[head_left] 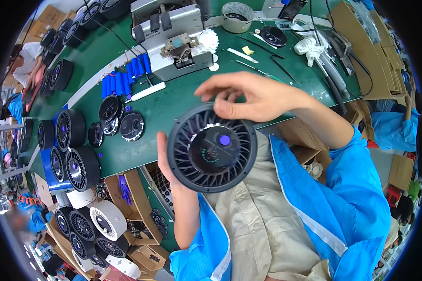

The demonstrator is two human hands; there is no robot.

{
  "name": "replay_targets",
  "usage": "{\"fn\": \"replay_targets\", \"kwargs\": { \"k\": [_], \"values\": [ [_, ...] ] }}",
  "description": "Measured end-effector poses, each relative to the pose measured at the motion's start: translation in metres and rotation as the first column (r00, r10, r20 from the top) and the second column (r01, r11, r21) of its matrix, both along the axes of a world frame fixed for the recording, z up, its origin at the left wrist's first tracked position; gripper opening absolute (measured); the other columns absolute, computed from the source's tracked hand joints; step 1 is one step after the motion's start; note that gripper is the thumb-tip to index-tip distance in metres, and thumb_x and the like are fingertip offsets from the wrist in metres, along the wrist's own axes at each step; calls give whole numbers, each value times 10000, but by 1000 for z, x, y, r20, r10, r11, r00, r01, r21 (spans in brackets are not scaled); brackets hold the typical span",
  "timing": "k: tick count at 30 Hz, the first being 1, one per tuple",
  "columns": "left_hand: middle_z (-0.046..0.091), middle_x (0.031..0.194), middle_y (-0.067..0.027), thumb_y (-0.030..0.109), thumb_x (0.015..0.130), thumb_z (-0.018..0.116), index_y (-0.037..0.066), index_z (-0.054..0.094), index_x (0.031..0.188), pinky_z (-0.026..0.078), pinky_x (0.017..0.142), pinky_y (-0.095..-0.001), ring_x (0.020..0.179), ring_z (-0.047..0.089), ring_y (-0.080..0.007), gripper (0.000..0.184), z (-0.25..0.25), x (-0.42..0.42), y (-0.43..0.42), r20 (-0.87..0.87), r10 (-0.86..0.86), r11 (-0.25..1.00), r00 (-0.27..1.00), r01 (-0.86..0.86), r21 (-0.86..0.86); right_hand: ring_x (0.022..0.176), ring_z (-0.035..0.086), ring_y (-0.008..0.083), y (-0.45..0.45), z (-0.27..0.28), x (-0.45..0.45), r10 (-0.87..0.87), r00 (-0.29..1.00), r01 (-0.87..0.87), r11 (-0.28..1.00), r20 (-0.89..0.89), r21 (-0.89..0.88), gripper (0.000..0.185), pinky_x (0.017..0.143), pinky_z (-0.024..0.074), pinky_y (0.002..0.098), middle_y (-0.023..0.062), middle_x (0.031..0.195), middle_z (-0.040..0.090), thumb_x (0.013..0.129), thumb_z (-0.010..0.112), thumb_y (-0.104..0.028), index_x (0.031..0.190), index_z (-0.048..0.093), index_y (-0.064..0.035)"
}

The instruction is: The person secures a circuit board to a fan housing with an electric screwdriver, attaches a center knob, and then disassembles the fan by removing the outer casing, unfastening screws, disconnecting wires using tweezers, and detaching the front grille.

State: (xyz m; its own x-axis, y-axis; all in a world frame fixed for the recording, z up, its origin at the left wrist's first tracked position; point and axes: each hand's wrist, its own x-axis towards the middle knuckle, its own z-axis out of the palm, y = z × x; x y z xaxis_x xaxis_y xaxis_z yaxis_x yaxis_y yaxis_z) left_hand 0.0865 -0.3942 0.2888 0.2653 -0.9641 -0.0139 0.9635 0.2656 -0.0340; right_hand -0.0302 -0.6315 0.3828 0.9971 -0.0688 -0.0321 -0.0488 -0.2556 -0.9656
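Note:
A round black fan unit [180,161] faces me in front of my chest. Curved vanes ring its glossy centre disc, which carries a purple round spot [224,140]. My left hand [173,171] supports it from the left and below; the thumb stands beside the rim and the other fingers are hidden behind. Over the upper rim is my right hand [251,96], thumb overlapping the edge. Its index finger stretches out to the left and the others are bent, with space between them. Whether it bears any of the fan's weight cannot be told.
Black glossy discs [131,126] and blue cylinders [123,84] lie on the green bench [173,100]. A grey metal machine [166,44] stands behind. Finished-looking fan units [82,169] are stacked at left, with a cardboard box [126,201] below. Tools and a white-wrapped handle [309,49] lie right.

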Motion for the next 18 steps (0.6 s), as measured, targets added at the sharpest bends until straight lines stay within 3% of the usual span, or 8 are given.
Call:
{"fn": "replay_targets", "kwargs": {
  "k": [2, 5, 8, 10, 13, 14, 17, 18],
  "values": [
    [639, 1440, -217, 628, 1101, 312, -2, 561, 1487, 450, 1175, -563, 1333, 613, -388, 779, 8, -1, -10, -8, -28, 999, 1000, 28, -25, 1063, 656, 122, 3, -5, 0, 14, 999, -12, 998, -29, 67, 427, 911, 534, 272, 80, 1198, 700, 1082, 655, -253, 1407, 604, 20],
    [533, 1565, -183, 503, 1116, 413, 11, 406, 1588, 449, 1172, -538, 1417, 548, -321, 681, 14, -2, -10, 113, 27, 999, 993, -22, -47, 1137, 652, 135, 6, -13, -3, 56, 995, -38, 976, -80, 214, 496, 961, 543, 298, 98, 1272, 692, 1090, 643, -286, 1462, 562, 32],
    [511, 1578, -179, 467, 1119, 425, 7, 355, 1606, 450, 1171, -534, 1403, 558, -335, 673, 47, -9, -6, 254, 102, 978, 962, -144, 152, 1209, 638, 155, 7, -18, -9, -315, 931, 354, 904, -185, 240, 549, 1017, 545, 331, 120, 1354, 658, 1092, 639, -300, 1499, 512, 47],
    [499, 1584, -177, 449, 1121, 431, 5, 329, 1615, 451, 1171, -532, 1395, 562, -342, 672, 52, -13, -8, 326, 130, 946, 937, -215, 243, 1213, 638, 159, 15, -18, -18, -357, 910, 405, 873, -210, 271, 563, 1020, 547, 332, 124, 1372, 646, 1090, 643, -286, 1520, 486, 41],
    [462, 1584, -205, 326, 1014, 702, -6, 230, 1647, 459, 1177, -479, 1381, 563, -327, 856, 47, -21, -18, 824, 80, 717, 561, -607, 343, 1222, 636, 169, 36, -22, -28, -425, 866, 494, 805, -262, 329, 598, 1024, 549, 333, 132, 1409, 622, 1086, 650, -259, 1563, 434, 30],
    [462, 1584, -205, 326, 1014, 702, -6, 230, 1647, 459, 1177, -479, 1381, 563, -327, 856, 46, -24, -22, 824, 79, 716, 561, -607, 345, 1220, 638, 175, 42, -29, -30, -434, 871, 487, 826, -229, 286, 617, 1029, 549, 337, 135, 1408, 612, 1085, 651, -244, 1583, 405, 24],
    [505, 1512, -189, 70, 894, 807, -9, 274, 1615, 470, 1162, -437, 1345, 573, -281, 900, 44, -30, -35, 951, 33, 593, 307, -772, 229, 1217, 643, 189, 56, -38, -36, -450, 879, 475, 857, -158, 197, 661, 1037, 549, 344, 142, 1407, 592, 1082, 652, -213, 1623, 346, 11],
    [505, 1512, -189, 70, 894, 807, -9, 274, 1615, 470, 1162, -437, 1345, 573, -281, 900, 44, -30, -37, 951, 29, 594, 308, -770, 231, 1226, 637, 196, 60, -37, -37, -473, 872, 490, 852, -129, 186, 672, 1035, 553, 350, 147, 1403, 577, 1081, 652, -210, 1631, 334, 8]
  ]
}}
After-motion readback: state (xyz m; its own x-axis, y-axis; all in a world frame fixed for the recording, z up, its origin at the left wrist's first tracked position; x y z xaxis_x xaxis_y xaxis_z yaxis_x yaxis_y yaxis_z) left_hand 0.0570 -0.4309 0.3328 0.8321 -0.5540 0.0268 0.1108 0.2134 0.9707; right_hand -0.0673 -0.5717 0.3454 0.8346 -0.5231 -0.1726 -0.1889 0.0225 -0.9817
